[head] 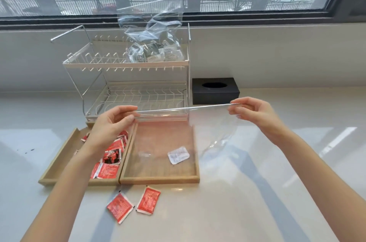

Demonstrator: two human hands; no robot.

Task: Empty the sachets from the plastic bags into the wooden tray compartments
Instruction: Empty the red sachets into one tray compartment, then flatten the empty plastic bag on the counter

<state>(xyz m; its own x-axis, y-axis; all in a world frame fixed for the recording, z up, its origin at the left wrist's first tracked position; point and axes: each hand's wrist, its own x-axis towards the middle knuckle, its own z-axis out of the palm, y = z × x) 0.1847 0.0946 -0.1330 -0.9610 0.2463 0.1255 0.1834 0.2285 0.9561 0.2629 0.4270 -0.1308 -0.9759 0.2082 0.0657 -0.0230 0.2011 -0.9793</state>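
Your tray [158, 180] sits on the table [257, 192] before the rack [126, 65]; sachets [111, 162] fill its left compartment, two packets [134, 203] lie in front, a box [214, 91] behind right.

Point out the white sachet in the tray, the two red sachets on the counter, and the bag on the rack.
white sachet [178, 155]: head view, its middle.
red sachets [120, 207]: head view, left one's middle.
bag [154, 51]: head view, its filled bottom.

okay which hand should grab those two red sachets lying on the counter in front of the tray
Probably the left hand. The two red sachets lie left of centre, below that arm, while the right hand is farther off. Both now pinch the clear bag.
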